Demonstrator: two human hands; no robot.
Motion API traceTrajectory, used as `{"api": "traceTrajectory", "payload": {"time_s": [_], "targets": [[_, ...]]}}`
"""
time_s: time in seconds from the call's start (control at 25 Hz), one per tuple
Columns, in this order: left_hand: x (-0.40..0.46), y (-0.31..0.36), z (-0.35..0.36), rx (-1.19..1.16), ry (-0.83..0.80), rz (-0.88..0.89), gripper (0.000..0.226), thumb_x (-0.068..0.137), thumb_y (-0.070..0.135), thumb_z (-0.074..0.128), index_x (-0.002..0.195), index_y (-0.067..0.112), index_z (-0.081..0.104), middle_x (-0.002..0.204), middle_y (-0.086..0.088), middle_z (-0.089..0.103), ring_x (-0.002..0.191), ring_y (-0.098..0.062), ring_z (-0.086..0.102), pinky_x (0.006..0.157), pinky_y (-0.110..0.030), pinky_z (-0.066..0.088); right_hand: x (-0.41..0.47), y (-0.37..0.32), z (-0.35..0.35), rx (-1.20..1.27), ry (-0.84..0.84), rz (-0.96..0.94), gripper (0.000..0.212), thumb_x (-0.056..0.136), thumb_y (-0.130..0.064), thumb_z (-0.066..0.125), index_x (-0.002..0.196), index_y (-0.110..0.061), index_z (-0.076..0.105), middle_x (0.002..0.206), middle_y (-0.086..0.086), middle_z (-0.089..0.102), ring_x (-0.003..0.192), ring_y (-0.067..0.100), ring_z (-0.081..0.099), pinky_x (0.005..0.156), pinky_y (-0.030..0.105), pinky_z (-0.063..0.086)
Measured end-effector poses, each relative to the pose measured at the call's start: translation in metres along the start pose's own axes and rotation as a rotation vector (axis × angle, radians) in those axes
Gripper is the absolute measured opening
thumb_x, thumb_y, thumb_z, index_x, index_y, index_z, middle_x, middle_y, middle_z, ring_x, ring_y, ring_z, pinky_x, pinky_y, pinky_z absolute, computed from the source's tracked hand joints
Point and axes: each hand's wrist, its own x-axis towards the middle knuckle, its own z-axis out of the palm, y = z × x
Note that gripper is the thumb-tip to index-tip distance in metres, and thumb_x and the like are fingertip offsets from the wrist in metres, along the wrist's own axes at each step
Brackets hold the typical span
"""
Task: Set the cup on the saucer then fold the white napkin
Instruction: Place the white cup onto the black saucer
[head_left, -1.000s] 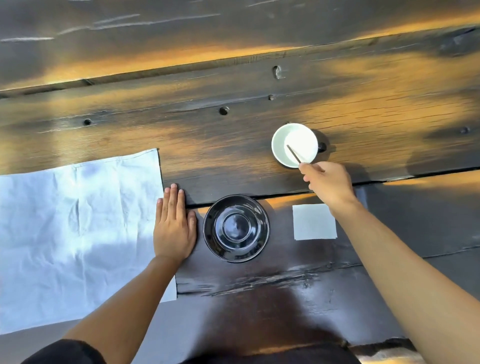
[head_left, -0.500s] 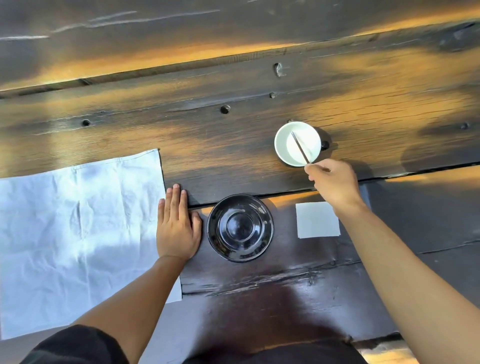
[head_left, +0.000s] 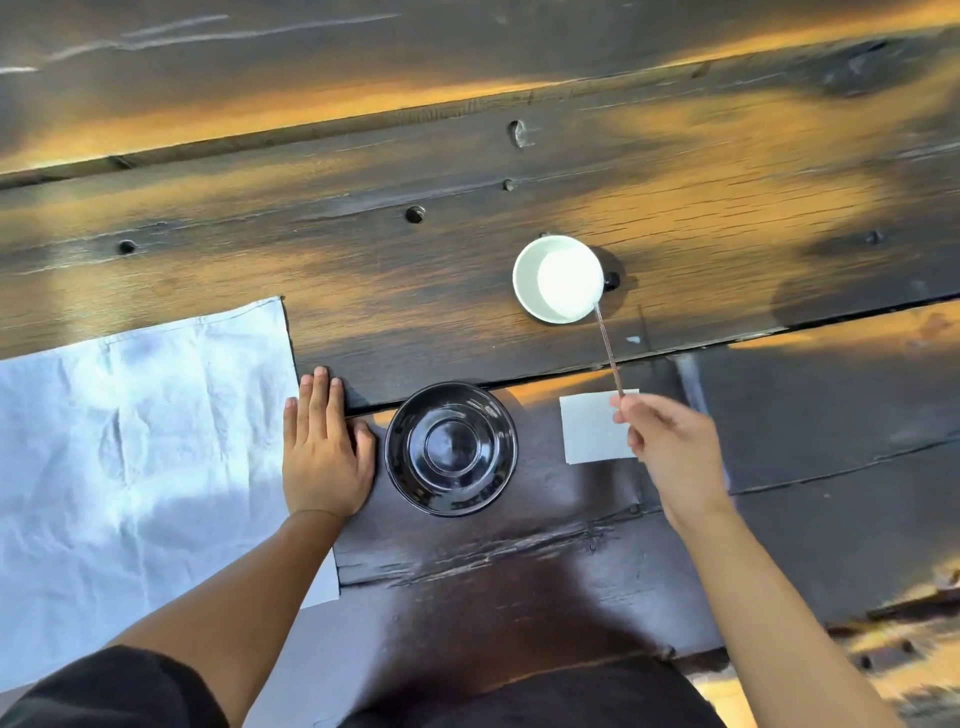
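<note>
A white cup (head_left: 558, 278) stands upright on the dark wooden table, beyond and to the right of a glossy black saucer (head_left: 451, 449). My right hand (head_left: 670, 451) pinches a thin stick (head_left: 609, 351) whose far tip reaches the cup's near rim. The large white napkin (head_left: 130, 457) lies spread flat at the left. My left hand (head_left: 324, 451) rests flat, fingers together, on the napkin's right edge, just left of the saucer.
A small white paper square (head_left: 592, 428) lies right of the saucer, partly under my right hand. The table (head_left: 363, 270) has plank seams and several knot holes. The table's near edge runs close to my body.
My right hand has drawn back toward me, pulling the thin stick out of the cup so its tip now sits at the rim. My left hand has stayed put.
</note>
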Motion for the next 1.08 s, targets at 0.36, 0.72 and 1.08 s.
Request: {"api": "traceTrajectory", "payload": {"time_s": [0.36, 0.72, 1.08], "targets": [[0.000, 0.001, 0.001, -0.012, 0.001, -0.012, 0.065, 0.097, 0.031, 0.039, 0.153, 0.000, 0.037, 0.166, -0.018, 0.029, 0.156, -0.034, 0.022, 0.128, -0.051, 0.017, -0.040, 0.105, -0.030, -0.004, 0.024, 0.312, 0.019, 0.099, -0.012, 0.065, 0.092, -0.019, 0.081, 0.080, 0.007, 0.066, 0.059, 0.015, 0.046, 0.052, 0.026, 0.036], [0.001, 0.001, 0.000, -0.017, -0.007, -0.012, 0.065, 0.096, 0.031, 0.039, 0.154, 0.001, 0.036, 0.166, -0.018, 0.028, 0.156, -0.034, 0.021, 0.128, -0.050, 0.016, -0.035, 0.097, -0.029, -0.161, 0.014, 0.343, 0.024, 0.092, -0.029, 0.075, 0.079, -0.008, 0.079, 0.066, 0.002, 0.069, 0.051, 0.010, 0.054, 0.054, 0.026, 0.039], [0.000, 0.001, 0.000, -0.021, -0.007, -0.014, 0.065, 0.097, 0.032, 0.039, 0.153, 0.001, 0.036, 0.166, -0.017, 0.028, 0.156, -0.033, 0.022, 0.128, -0.050, 0.016, -0.035, 0.084, -0.031, -0.409, -0.013, 0.311, 0.037, 0.088, -0.042, 0.077, 0.069, -0.011, 0.077, 0.056, -0.002, 0.069, 0.045, 0.007, 0.057, 0.052, 0.020, 0.046]]}}
